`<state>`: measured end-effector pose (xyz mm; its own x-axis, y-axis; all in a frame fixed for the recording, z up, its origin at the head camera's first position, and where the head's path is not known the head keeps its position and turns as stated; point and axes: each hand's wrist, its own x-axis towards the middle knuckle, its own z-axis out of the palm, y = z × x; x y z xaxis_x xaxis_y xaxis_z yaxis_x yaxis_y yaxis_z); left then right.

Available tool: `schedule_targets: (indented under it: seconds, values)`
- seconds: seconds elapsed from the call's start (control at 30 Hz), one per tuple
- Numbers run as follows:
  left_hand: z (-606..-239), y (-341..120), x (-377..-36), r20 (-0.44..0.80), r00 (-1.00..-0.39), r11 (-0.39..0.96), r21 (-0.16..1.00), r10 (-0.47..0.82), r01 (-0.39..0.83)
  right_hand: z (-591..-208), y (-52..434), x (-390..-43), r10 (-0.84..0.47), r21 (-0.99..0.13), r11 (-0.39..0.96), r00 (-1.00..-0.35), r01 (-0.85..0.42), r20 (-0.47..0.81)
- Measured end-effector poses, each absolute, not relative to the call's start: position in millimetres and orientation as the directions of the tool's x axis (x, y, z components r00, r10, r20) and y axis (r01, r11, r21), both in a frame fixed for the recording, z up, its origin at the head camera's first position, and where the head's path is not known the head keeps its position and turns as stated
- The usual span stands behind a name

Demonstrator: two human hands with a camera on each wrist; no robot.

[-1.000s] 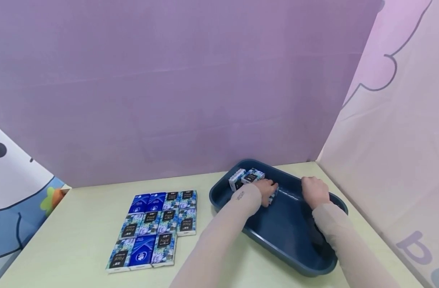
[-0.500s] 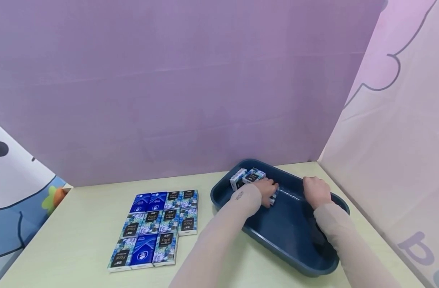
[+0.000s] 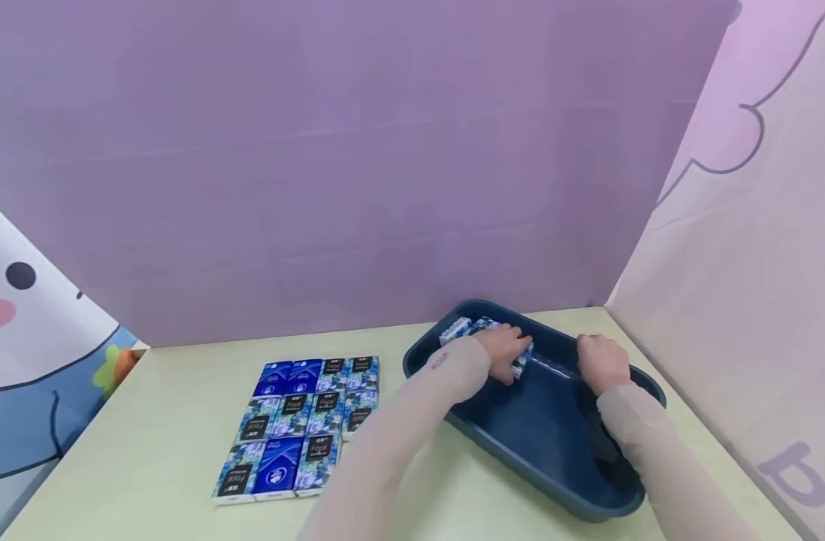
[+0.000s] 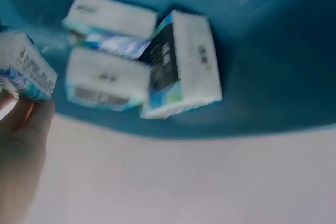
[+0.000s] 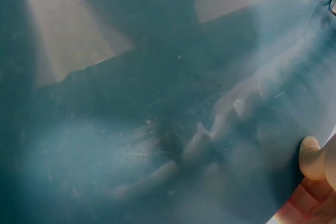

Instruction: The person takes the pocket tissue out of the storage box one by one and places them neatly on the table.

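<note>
My left hand (image 3: 502, 350) reaches into the dark blue tub (image 3: 521, 462) and grips a floral tissue pack (image 4: 29, 69) between fingers and thumb. In the left wrist view three more packs lie in the tub: a white-sided tissue pack (image 4: 199, 64) with a black label, and two packs beside it on the left. In the head view the hand partly covers them. My right hand (image 3: 602, 363) holds the far right rim of the tub, with its thumb (image 5: 311, 158) over the inner side in the right wrist view.
On the pale table (image 3: 142, 436), left of the tub, several blue and floral tissue packs (image 3: 294, 415) lie flat in three close rows. A purple curtain (image 3: 358, 188) stands behind the table, and a pale printed curtain (image 3: 744, 300) borders its right side.
The left hand lifts slightly, and the pack in it shows more at its fingertips. The right hand stays on the rim. The whole head view has shifted a little.
</note>
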<state>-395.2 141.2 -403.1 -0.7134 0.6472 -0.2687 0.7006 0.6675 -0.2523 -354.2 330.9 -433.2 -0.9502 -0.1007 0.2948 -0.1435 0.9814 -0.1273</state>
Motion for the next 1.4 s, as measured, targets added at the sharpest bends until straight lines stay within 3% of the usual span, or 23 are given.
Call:
schedule_targets:
  seconds: [0.23, 0.57, 0.87, 1.4]
  values:
    - [-362.7, 121.6, -369.6, -0.235, -0.699, 0.664, -0.220, 0.675, 0.715, -435.2, 333.4, -355.4, -0.108, -0.131, 0.979, -0.945, -0.155, 0.310]
    - [-337.7, 79.8, -348.2, -0.233, -0.721, 0.697, -0.191, 0.652, 0.692, -435.7, 334.5, -357.7, -0.119, -0.138, 0.976, -0.943, -0.168, 0.311]
    - [-332.3, 41.1, -326.6, -0.246, -0.744, 0.722, -0.191, 0.621, 0.666, -436.1, 338.4, -361.8, -0.137, -0.141, 0.972, -0.942, -0.188, 0.307]
    - [-351.9, -17.9, -283.4, -0.162, -0.793, 0.787, -0.109, 0.588, 0.607, -436.3, 345.0, -362.0, -0.142, -0.134, 0.973, -0.942, -0.189, 0.303]
